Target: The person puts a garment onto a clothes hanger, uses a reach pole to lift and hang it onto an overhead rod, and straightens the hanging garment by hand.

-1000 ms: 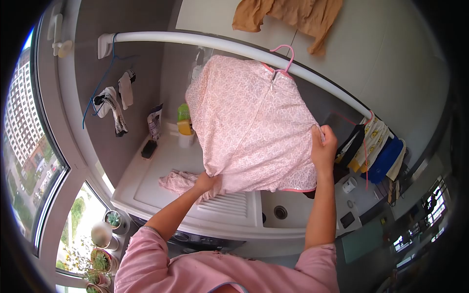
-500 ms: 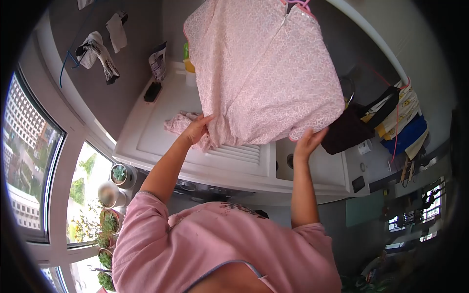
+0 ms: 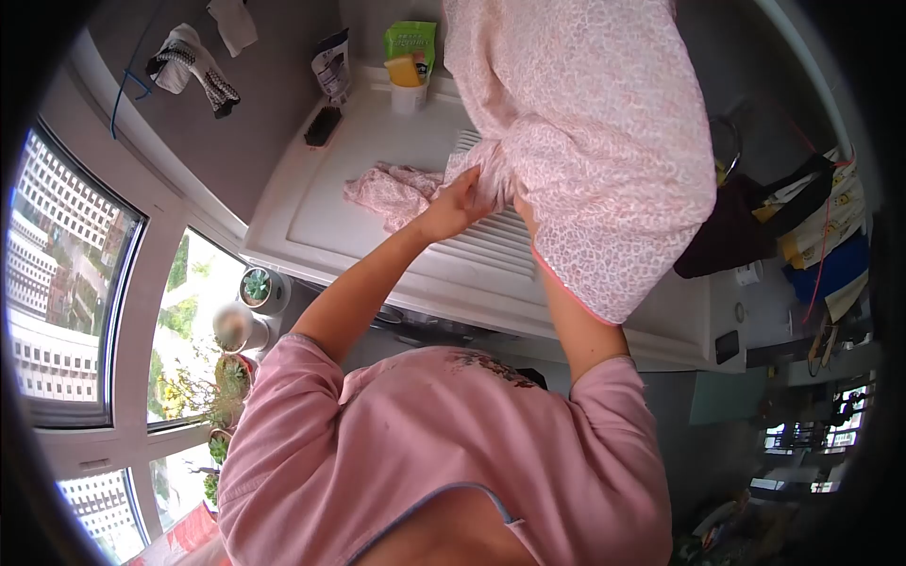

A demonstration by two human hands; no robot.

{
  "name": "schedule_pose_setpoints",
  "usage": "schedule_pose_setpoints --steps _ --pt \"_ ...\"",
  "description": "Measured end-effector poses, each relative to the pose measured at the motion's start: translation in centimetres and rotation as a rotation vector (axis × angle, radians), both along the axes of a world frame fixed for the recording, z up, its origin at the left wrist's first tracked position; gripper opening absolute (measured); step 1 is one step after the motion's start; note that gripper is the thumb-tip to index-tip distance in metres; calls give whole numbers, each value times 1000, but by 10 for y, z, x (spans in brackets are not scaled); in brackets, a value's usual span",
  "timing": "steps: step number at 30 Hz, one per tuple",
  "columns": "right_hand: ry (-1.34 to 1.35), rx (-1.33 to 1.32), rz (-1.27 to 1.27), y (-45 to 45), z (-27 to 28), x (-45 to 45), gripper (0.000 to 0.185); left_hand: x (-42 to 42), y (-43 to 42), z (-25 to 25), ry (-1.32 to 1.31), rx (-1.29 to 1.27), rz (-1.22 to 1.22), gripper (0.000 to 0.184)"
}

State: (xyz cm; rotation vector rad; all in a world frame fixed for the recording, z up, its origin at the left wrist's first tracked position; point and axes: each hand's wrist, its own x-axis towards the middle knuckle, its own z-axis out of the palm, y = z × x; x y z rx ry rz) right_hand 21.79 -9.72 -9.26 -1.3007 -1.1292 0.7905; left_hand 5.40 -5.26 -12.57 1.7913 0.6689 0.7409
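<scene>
A pink patterned garment [image 3: 604, 141] hangs in front of me, its top cut off by the upper edge of the view. My left hand [image 3: 458, 203] is closed on a bunched part of it, at the garment's lower left side. My right forearm [image 3: 578, 330] goes up behind the garment's coral-edged hem, so my right hand and its fingers are hidden by the fabric. Beside my left hand, a crumpled stretch of similar pink cloth [image 3: 392, 191] lies on the white laundry sink counter [image 3: 311, 226]; whether it joins the garment, I cannot tell.
Ridged washboard slats [image 3: 500, 247] lie under the garment. At the back stand a green pouch [image 3: 411, 40], a white tub [image 3: 409, 98] and a dark brush [image 3: 323, 125]. Potted plants [image 3: 255, 286] line the window at left. Bags [image 3: 821, 231] hang at right, near a phone-like dark object [image 3: 727, 347].
The garment has shifted right in view. My right hand has gone from holding the lower right hem to behind the fabric. My left hand has moved right and up.
</scene>
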Motion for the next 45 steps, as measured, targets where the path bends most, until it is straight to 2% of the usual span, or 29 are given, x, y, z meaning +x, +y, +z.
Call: schedule_pose_setpoints --steps 2,3,5,6,8,9,11,13,16,17,20,22,23,25,27,28,29,30,31,33,34,35,38,40,41,43,45 --pt "343 95 44 -1 5 12 51 0 -7 -4 -262 427 460 36" --pt "474 134 61 1 8 15 50 -3 -9 -13 -347 236 593 29" --pt "654 196 97 9 16 19 49 -12 -28 -18 -295 -135 607 23" --pt "714 218 115 13 20 21 49 -9 -41 -20 -307 -135 616 23" --pt "808 257 149 23 30 25 48 3 -63 -20 -318 -672 293 41" --pt "839 268 163 27 34 27 48 9 -68 -20 -436 -907 277 54" --pt "886 282 193 37 45 29 47 17 -48 -23 -673 -1279 338 57" --pt "922 278 214 44 55 34 46 11 -1 -34 -869 -1234 247 54" --pt "949 256 234 48 67 42 45 -6 55 19 -874 -1191 106 41" --pt "954 247 237 49 69 43 45 -7 64 36 -892 -1107 101 40" --pt "981 222 240 52 76 44 44 -1 83 41 -948 -1022 77 37" --pt "1011 186 230 51 79 41 43 18 63 26 -945 -1160 538 36" --pt "1030 158 221 49 79 38 42 20 40 13 -931 -1206 511 41" --pt "1083 80 182 37 79 27 42 24 -1 0 -979 -1644 466 67" --pt "1143 -48 81 17 75 14 37 25 -21 1 -1066 -1842 391 81" --pt "1111 -80 99 14 66 18 36 24 -18 -5 -1068 -1851 393 81" --pt "1106 -92 92 7 57 22 36 23 -11 -14 -1217 -1642 194 72" --pt "1260 -173 375 -1 49 28 37 24 -2 -22 -1346 -1411 0 64" --pt "1400 -255 668 -7 43 31 37 28 8 -25 -1356 -1413 2 64" --pt "1376 -295 724 -11 33 31 39 39 24 -26 -1157 -1432 11 55" --pt "1224 -264 584 -9 30 34 39 44 26 -27 -1088 -1444 93 43" --pt "1072 -230 447 -7 28 38 40 43 25 -32 -1088 -1446 93 43" --pt "621 -119 33 0 13 60 41 20 4 -30 -787 -1266 -191 43" --pt "471 -111 18 24 -12 80 53 9 -11 -8 -682 -1297 -271 44" --pt "485 -112 8 31 -23 78 53 4 -19 1 -591 -1327 -351 46" --pt "149 -245 -90 36 -37 63 66 11 -27 2 -580 -1289 -448 45" --pt "331 -317 -28 33 -42 48 82 27 -30 -3 -613 -1305 -517 42"
